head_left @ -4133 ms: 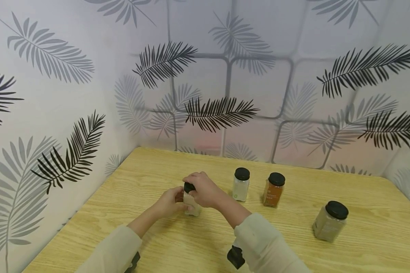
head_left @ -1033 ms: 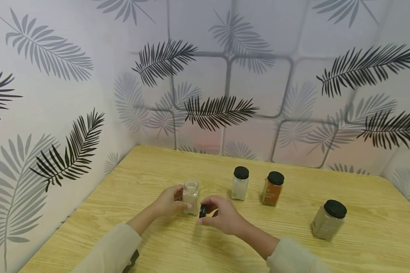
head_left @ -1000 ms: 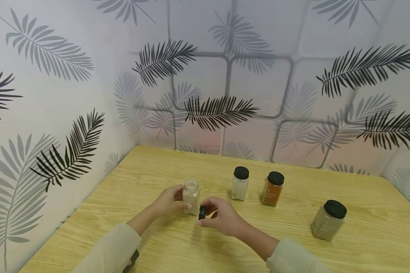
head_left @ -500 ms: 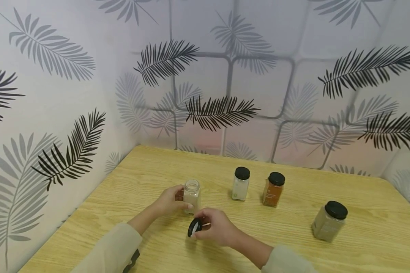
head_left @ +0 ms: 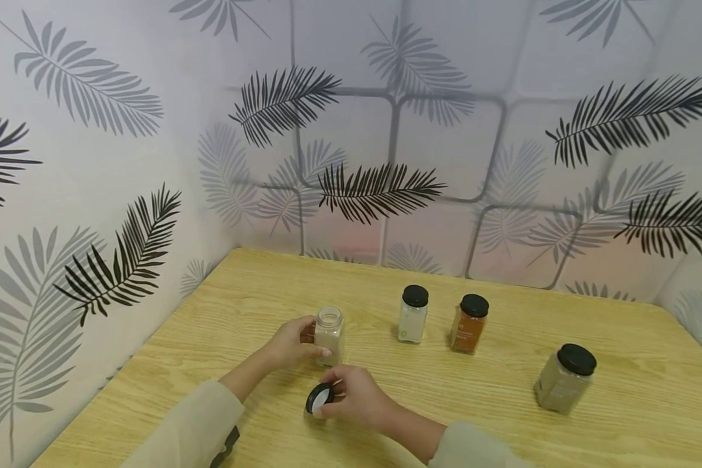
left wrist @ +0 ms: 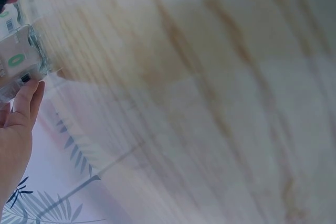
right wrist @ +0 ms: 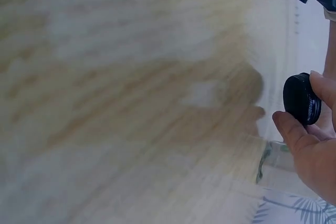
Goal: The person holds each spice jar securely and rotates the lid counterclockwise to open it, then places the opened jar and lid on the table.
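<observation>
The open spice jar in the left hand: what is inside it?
Inside the open spice jar, pale contents show through its side; the left hand hides what lies behind it.

Tabletop [head_left: 257, 292]: light yellow, wood-grain surface. Standing upright directly on it, from left to right: an uncapped jar [head_left: 330, 339] with pale contents; a black-lidded white jar [head_left: 411, 324]; a black-lidded orange jar [head_left: 467, 331], positioned near the white jar; and a black-lidded beige jar [head_left: 561, 386], positioned well apart from the other three and nearest the viewer.

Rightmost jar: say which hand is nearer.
Right. The right hand, holding the black lid, is left of the rightmost jar; the left hand is farther left, gripping the open jar.
</observation>
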The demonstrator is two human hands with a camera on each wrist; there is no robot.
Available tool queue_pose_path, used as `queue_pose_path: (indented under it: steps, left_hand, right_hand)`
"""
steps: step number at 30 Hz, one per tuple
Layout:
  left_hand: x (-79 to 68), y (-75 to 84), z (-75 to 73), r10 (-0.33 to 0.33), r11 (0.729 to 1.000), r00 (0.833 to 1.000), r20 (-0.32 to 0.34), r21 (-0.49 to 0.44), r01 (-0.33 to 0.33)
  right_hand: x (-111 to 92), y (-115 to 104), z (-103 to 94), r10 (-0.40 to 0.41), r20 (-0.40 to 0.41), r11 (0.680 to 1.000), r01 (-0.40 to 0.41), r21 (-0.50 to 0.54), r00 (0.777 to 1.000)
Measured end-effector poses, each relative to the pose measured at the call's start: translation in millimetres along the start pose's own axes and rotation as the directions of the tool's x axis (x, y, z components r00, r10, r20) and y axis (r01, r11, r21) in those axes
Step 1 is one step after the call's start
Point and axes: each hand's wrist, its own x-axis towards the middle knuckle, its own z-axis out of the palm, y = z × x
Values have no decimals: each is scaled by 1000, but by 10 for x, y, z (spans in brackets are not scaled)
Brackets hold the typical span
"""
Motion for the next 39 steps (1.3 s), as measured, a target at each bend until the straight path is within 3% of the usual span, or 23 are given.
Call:
queue_pose_path:
  steps: [22, 39]
  left_hand:
    - [18, 17, 2, 2, 1000, 1000, -1, 16, -2]
    - [24, 10, -8, 19, 1000, 1000, 17, 6, -19]
  right_hand:
    - [-16, 40, 41, -9, -20, 976, 5, -218, 1000]
    - [-34, 90, 49, -35, 3, 951, 34, -307, 999]
